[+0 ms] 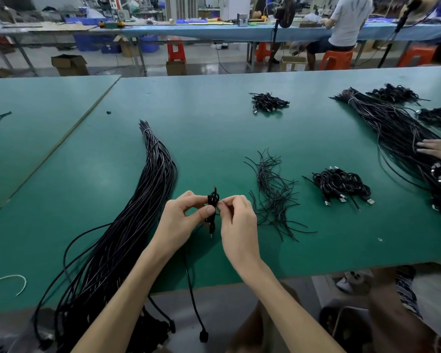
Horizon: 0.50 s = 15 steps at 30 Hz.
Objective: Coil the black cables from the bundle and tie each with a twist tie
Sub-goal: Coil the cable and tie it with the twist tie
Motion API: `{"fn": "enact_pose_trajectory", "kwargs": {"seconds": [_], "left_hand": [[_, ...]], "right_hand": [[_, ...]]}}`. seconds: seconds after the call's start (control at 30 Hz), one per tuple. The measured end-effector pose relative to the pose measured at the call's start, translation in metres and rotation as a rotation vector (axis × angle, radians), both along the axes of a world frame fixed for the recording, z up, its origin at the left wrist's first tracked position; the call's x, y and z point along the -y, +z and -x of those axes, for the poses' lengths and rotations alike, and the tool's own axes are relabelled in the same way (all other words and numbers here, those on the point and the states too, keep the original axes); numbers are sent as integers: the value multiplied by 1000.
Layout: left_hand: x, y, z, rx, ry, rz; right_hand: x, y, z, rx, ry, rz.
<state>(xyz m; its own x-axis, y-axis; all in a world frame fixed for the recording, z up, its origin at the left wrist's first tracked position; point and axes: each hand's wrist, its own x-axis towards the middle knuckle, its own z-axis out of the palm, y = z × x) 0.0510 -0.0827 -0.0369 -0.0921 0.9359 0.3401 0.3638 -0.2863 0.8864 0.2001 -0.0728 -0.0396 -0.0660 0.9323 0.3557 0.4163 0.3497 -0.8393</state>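
At the centre of the frame my left hand (186, 215) and right hand (236, 217) meet over a small coiled cable (212, 200), a tight black hank with a braided-looking surface. The grip of each hand is narrow, thumb and fingertips pinching the coil from either side just above the tabletop (214, 123). A loose black tail runs down past the near edge to a blocky plug at the bottom of the frame. To the left lies the bundle (138, 212), a long glossy sweep of thin black cables banded near its far tip. Right of my hands sits a wiry scatter of black twist ties (273, 197), then a heap of finished coils (341, 187) with metal plugs. The tabletop is smooth matte green. At the right edge another person's hand (438, 149) rests on a second bundle (397, 133). Across the top I see a workshop floor, orange stools (335, 59) and a seated person (349, 21) at a long blue table.
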Motion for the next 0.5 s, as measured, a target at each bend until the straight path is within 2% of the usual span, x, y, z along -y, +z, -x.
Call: {"fn": "enact_pose_trajectory", "kwargs": {"seconds": [0.23, 0.5], "left_hand": [[1, -2, 0, -29, 87, -38], [1, 2, 0, 82, 43, 24]], "right_hand": [[1, 0, 0, 49, 103, -4], [4, 3, 0, -18, 196, -37]]}}
